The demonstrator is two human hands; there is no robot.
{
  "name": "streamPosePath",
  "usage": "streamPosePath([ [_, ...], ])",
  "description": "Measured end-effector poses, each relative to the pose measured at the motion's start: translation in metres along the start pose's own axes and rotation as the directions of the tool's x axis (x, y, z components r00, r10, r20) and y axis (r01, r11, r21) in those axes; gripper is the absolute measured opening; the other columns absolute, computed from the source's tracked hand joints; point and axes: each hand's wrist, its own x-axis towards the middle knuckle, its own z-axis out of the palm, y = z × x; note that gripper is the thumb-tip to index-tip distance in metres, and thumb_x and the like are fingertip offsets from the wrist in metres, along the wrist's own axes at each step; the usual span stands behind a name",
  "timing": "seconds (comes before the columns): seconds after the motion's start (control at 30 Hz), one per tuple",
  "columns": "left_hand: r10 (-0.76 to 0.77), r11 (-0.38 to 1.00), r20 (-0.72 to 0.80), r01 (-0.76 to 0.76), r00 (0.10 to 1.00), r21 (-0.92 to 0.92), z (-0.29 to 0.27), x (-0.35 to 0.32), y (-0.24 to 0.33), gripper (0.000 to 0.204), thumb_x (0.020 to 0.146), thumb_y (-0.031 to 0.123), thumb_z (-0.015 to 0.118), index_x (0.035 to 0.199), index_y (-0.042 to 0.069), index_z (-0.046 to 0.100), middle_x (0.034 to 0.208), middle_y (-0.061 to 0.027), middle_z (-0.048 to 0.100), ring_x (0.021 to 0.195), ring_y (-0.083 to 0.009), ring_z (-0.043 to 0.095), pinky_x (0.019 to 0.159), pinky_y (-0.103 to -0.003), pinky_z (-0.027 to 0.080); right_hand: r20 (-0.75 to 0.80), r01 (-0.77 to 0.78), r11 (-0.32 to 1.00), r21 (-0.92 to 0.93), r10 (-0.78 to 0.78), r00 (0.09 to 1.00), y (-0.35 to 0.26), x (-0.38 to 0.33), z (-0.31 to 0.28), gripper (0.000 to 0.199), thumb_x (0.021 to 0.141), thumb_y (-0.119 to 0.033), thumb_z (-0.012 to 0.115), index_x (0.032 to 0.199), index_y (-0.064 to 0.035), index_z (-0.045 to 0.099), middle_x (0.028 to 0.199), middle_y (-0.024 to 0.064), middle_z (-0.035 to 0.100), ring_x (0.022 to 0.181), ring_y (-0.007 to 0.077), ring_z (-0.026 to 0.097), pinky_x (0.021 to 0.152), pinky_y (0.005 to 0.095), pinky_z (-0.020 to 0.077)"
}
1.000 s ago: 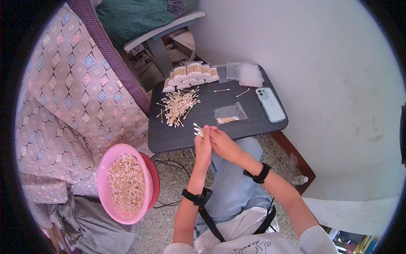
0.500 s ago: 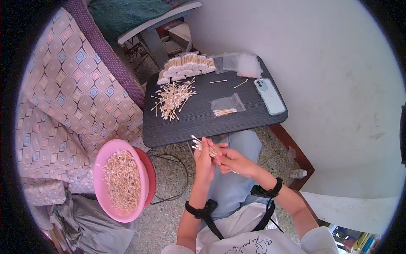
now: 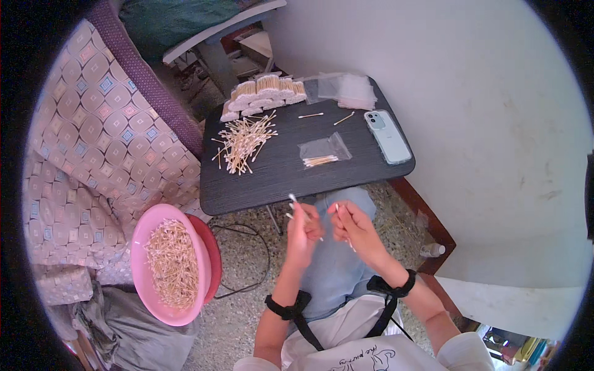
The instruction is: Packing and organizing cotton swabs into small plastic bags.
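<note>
My left hand (image 3: pixel 303 232) is closed around a few cotton swabs (image 3: pixel 292 198), whose white tips stick out past the fingers. Beside it, a small gap away, my right hand (image 3: pixel 357 232) is closed too; a swab's pale end shows below its fingers. Both hands are over my lap, in front of the black table (image 3: pixel 272 191). On that table lies a loose pile of cotton swabs (image 3: pixel 246 142). To the pile's right is a transparent plastic bag (image 3: pixel 325 148) with several swabs in it. Two single swabs, one nearer the middle (image 3: pixel 311 115) and one by the phone (image 3: pixel 344 119), lie farther back.
Bundled swabs (image 3: pixel 266 91) are stacked at the table's back, next to flat plastic bags (image 3: pixel 356 89). A phone (image 3: pixel 388 137) lies at the right edge. Left of my legs, a pink basin (image 3: pixel 139 253) full of swabs rests on something red (image 3: pixel 213 256). A wall (image 3: pixel 482 123) stands right.
My hands have drawn apart; they were together, handling the swabs between them. The right hand has moved slightly right, and the left still holds its swabs. The whole view has shifted a little.
</note>
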Motion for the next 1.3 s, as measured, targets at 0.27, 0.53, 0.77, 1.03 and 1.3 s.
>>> streamPosePath([
  [0.27,0.047,0.789,0.257,-0.194,0.965,0.583,0.000,-0.008,-0.025,0.024,0.092,0.025,0.055,0.099,0.002,0.053,0.080,0.0028,0.055,0.067,-0.0031,0.046,0.054,-0.022,0.036,-0.200,0.324,0.938,-0.121,-0.343,0.918,-0.007,0.008,0.024,0.022,0.100,-0.025,0.035,0.099,-0.0057,0.046,0.066,-0.0036,0.038,0.058,0.0043,0.034,0.053,0.0188,0.0306],
  [0.53,0.046,0.381,0.412,-0.397,0.910,0.835,0.003,-0.014,-0.015,0.017,0.085,0.011,0.052,0.094,-0.004,0.051,0.066,-0.0184,0.054,0.058,-0.0276,0.055,0.053,-0.036,0.040,-0.165,0.440,0.810,-0.387,-0.531,0.831,0.009,0.007,0.020,0.015,0.098,-0.016,0.038,0.101,-0.0037,0.047,0.069,0.0027,0.051,0.061,0.0067,0.047,0.054,0.0214,0.0387],
  [0.77,0.195,0.353,0.464,-0.503,0.864,0.789,0.012,-0.016,-0.012,0.015,0.082,0.008,0.049,0.093,0.000,0.056,0.069,-0.0174,0.060,0.062,-0.0279,0.061,0.056,-0.037,0.044,-0.117,0.462,0.676,-0.574,-0.626,0.771,0.003,0.009,0.016,0.013,0.093,-0.008,0.046,0.103,-0.0031,0.053,0.079,0.0067,0.059,0.077,0.0123,0.056,0.071,0.0260,0.0439],
  [1.03,-0.062,0.408,0.459,-0.397,0.886,0.822,0.008,-0.015,-0.013,0.016,0.085,0.006,0.046,0.097,-0.001,0.053,0.075,-0.0156,0.060,0.070,-0.0299,0.060,0.064,-0.036,0.045,0.020,0.438,0.807,-0.395,-0.469,0.883,-0.021,0.012,0.012,0.015,0.092,-0.010,0.049,0.099,-0.0017,0.058,0.094,0.0094,0.065,0.095,0.0158,0.059,0.087,0.0299,0.0431],
  [1.3,-0.050,0.503,0.308,-0.242,0.950,0.830,0.006,-0.018,-0.028,0.026,0.081,0.005,0.046,0.103,-0.005,0.053,0.101,-0.0171,0.062,0.094,-0.0273,0.060,0.082,-0.035,0.045,0.050,0.391,0.692,-0.607,-0.458,0.888,-0.001,0.012,0.011,0.020,0.095,-0.015,0.043,0.090,-0.0005,0.057,0.079,0.0108,0.065,0.074,0.0232,0.065,0.068,0.0314,0.0492],
])
